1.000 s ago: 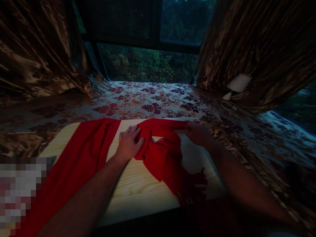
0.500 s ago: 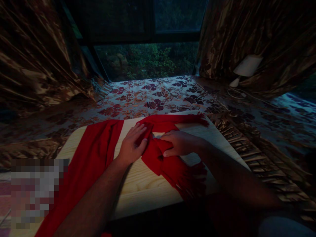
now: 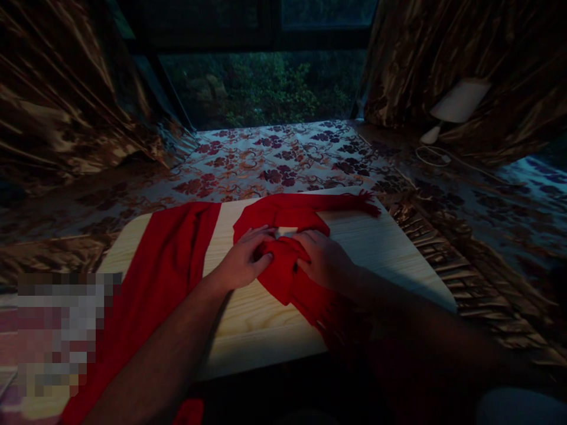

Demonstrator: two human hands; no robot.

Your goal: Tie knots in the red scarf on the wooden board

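A red fringed scarf (image 3: 277, 280) lies looped on a pale wooden table (image 3: 239, 336), with a small gap in its middle. My left hand (image 3: 243, 257) holds the left side of the loop, its thumb lying apart from the fingers on the fabric. On the other side, the curled fingers of my right hand (image 3: 325, 260) grip a fold near the gap. One fringed end stretches towards the table's back right corner; the other, partly in shadow, hangs towards me below my right wrist. How the layers cross under my hands is hidden.
A wide red cloth band (image 3: 177, 254) runs down the table's left side; I cannot tell whether it joins the loop. Behind the table is a flower-patterned window seat (image 3: 274, 156), with a white lamp (image 3: 460, 100) and its cord at right. Curtains (image 3: 66, 88) flank the window.
My right hand has turned and drawn back slightly, its fingers now curled at the gap. My left hand's fingers have moved to the gap's edge. The loop looks rounder, and the view has tilted down.
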